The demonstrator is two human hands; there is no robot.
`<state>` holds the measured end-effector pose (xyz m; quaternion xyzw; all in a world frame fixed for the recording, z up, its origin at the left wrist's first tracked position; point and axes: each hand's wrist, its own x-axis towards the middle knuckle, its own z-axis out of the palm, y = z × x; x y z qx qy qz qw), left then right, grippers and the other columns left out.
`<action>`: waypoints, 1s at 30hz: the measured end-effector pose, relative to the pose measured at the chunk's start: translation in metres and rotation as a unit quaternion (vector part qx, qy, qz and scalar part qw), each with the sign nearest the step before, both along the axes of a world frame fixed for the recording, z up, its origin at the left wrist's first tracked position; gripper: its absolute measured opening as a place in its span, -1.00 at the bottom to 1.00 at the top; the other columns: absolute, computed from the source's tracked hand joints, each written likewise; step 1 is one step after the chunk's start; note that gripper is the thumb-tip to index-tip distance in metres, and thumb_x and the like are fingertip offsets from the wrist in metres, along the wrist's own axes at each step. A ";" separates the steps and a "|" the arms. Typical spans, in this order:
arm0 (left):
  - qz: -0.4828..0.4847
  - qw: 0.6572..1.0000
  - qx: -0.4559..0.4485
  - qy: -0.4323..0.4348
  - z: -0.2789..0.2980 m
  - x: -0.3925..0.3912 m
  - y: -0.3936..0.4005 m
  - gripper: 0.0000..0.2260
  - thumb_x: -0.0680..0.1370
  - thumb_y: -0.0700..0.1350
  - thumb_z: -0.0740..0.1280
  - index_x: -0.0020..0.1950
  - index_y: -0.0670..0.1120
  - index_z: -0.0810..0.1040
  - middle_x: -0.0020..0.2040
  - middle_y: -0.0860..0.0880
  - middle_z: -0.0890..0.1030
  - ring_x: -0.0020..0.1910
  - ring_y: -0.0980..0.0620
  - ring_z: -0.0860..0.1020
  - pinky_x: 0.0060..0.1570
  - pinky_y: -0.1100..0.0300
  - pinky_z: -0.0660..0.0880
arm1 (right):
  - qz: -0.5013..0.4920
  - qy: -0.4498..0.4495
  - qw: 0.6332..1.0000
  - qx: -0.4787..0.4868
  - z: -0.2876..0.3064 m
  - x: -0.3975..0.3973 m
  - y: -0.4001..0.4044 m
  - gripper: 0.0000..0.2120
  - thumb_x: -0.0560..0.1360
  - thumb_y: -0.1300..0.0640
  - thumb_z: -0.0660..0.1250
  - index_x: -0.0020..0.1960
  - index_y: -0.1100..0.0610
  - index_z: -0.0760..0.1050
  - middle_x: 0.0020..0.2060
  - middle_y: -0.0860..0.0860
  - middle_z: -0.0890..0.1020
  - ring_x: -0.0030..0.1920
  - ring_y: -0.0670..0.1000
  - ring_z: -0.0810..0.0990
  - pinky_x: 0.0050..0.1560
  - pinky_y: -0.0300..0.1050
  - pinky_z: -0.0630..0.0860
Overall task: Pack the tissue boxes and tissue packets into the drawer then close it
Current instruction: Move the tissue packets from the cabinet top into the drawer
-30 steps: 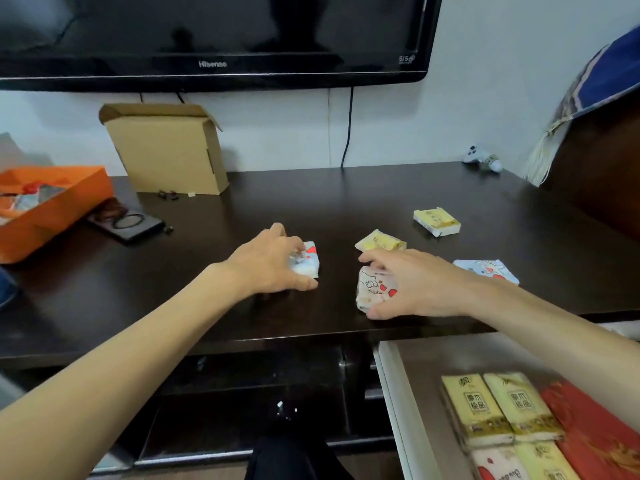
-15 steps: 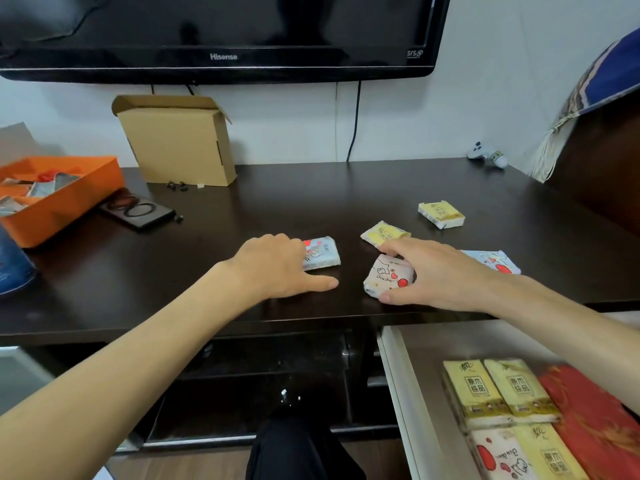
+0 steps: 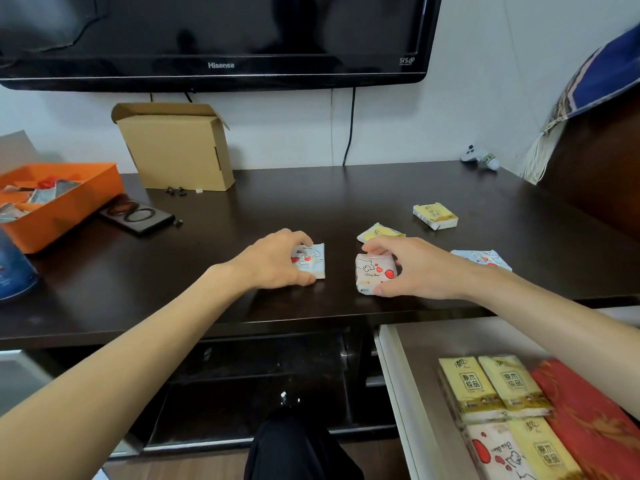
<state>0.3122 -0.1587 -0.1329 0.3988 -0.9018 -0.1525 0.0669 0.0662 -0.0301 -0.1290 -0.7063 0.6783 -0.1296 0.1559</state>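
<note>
My left hand grips a light-blue tissue packet on the dark table. My right hand grips a pink tissue packet, tilted up on its edge. Loose on the table lie a yellow packet behind my right hand, a second yellow packet farther right, and a blue packet partly hidden by my right wrist. The open white drawer at lower right holds several yellow packets, a pink packet and a red tissue box.
A cardboard box stands at the back under the television. An orange tray and a black device sit at the left. A small white object lies at the back right. A blue item is at the far left edge.
Both hands have closed around their packets. The pink packet has been tipped up on edge, and the blue packet has shifted slightly under my left hand.
</note>
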 end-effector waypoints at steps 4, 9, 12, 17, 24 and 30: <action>0.004 1.000 0.001 -0.028 -0.004 -0.002 0.004 -0.20 0.36 0.29 0.49 0.50 0.02 0.32 0.36 -0.01 0.45 0.27 0.01 0.44 0.18 0.02 0.50 | -0.001 -0.013 1.000 0.016 -0.005 0.002 -0.004 -0.19 0.44 -0.06 0.56 0.56 -0.14 0.23 0.32 -0.23 0.39 0.20 -0.16 0.44 -0.11 -0.38 0.40; -0.010 1.000 0.002 -0.017 -0.007 -0.002 0.010 -0.28 0.42 0.20 0.48 0.50 0.01 0.34 0.38 0.00 0.46 0.27 0.02 0.44 0.15 0.10 0.49 | 0.000 -0.025 1.000 0.018 -0.003 0.003 -0.001 -0.21 0.45 -0.03 0.56 0.56 -0.10 0.24 0.36 -0.14 0.47 0.21 -0.11 0.50 -0.08 -0.36 0.46; -0.016 1.000 0.008 0.020 -0.004 -0.005 0.021 -0.31 0.41 0.18 0.50 0.46 0.01 0.38 0.35 0.04 0.48 0.18 0.10 0.44 0.09 0.19 0.48 | 0.006 -0.028 1.000 -0.007 -0.001 0.003 0.005 -0.22 0.44 -0.02 0.57 0.55 -0.12 0.27 0.33 -0.14 0.51 0.21 -0.11 0.53 -0.04 -0.33 0.49; -0.050 0.995 0.002 0.081 0.006 -0.011 0.057 -0.39 0.35 0.22 0.52 0.33 0.09 0.45 0.15 0.17 0.48 0.09 0.11 0.51 0.03 0.19 0.54 | 0.021 -0.043 0.998 -0.048 0.005 -0.010 0.035 -0.24 0.38 -0.10 0.57 0.48 -0.24 0.30 0.25 -0.27 0.54 0.21 -0.15 0.57 0.09 -0.20 0.58; -0.127 0.986 0.003 0.106 0.009 -0.038 0.139 -0.34 0.21 0.40 0.40 0.25 0.20 0.44 0.08 0.24 0.48 0.06 0.26 0.50 -0.08 0.31 0.52 | 0.024 -0.021 0.999 -0.036 0.003 -0.048 0.126 -0.29 0.34 -0.21 0.52 0.40 -0.41 0.27 0.29 -0.42 0.48 0.32 -0.33 0.48 0.22 -0.25 0.51; -0.195 0.976 0.007 0.094 -0.029 -0.074 0.212 -0.31 0.21 0.41 0.38 0.26 0.17 0.40 0.05 0.25 0.42 0.03 0.25 0.44 -0.04 0.34 0.49 | 0.009 0.057 0.998 0.009 -0.023 -0.075 0.209 -0.18 0.36 -0.23 0.54 0.51 -0.33 0.23 0.38 -0.27 0.42 0.33 -0.18 0.45 0.30 -0.19 0.40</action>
